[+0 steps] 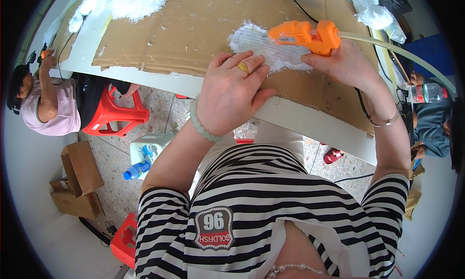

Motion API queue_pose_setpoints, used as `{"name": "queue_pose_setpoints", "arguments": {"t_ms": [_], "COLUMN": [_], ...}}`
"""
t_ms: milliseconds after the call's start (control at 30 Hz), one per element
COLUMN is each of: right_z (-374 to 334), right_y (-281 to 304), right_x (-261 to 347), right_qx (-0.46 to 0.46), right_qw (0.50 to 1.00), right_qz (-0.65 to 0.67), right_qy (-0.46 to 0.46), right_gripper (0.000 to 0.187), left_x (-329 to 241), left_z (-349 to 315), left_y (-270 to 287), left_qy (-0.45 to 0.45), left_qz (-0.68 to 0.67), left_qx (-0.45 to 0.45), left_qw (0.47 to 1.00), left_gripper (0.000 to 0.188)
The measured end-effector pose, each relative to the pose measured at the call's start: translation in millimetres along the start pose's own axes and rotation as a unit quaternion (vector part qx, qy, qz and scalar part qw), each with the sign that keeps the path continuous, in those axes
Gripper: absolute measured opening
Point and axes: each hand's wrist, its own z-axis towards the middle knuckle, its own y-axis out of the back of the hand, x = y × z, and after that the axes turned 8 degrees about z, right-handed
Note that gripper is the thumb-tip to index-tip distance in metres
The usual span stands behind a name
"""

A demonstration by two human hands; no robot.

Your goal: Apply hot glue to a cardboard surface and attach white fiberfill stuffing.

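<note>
My right hand [352, 65] is wrapped round an orange hot glue gun [302, 35]. A long translucent glue stick [402, 45] runs out of its back end and bends off to the right. Below the gun's nozzle end lies a white, fluffy-edged piece of fabric [283, 56] with faint stripes. My left hand [227, 92] rests palm down at the near left edge of this piece, its fingers lying on it and the thumb apart. Whether the nozzle touches the fabric cannot be seen clearly.
Brown cardboard [160, 37] covers the white table. White fluff [138, 3] is heaped at the far left, with more fluffy pieces [375, 15] at the far right. A black cord [293, 0] crosses the cardboard. One person [53, 102] sits left by a red stool [114, 112]; another [431, 129] is at right.
</note>
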Motion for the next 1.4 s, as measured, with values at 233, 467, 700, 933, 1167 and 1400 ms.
{"name": "queue_pose_setpoints", "arguments": {"t_ms": [233,467,700,933,1167,1400], "right_z": [-20,-18,-25,-28,-31,-38], "right_y": [8,7,10,14,16,21], "right_x": [0,-15,-8,-10,-23,-26], "right_qx": [-0.017,-0.011,-0.015,-0.014,-0.02,-0.024], "right_qw": [0.999,1.0,0.998,0.997,0.997,0.995], "right_qz": [0.009,0.009,-0.015,-0.007,-0.008,0.011], "right_qy": [-0.034,-0.005,-0.056,-0.08,-0.08,-0.097], "right_gripper": [0.03,0.029,0.028,0.027,0.024,0.025], "left_x": [2,1,2,4,7,7], "left_z": [-2,-1,-2,-2,-2,-1], "left_y": [-1,-2,-4,-4,-5,-7], "left_qy": [-0.004,-0.007,-0.005,-0.004,-0.006,-0.009], "left_qz": [0.012,0.014,0.008,0.009,0.006,0.006], "left_qx": [-0.014,-0.016,-0.022,-0.023,-0.02,-0.03], "left_qw": [1.0,1.0,1.0,1.0,1.0,0.999], "left_gripper": [0.033,0.033,0.032,0.031,0.031,0.031]}}
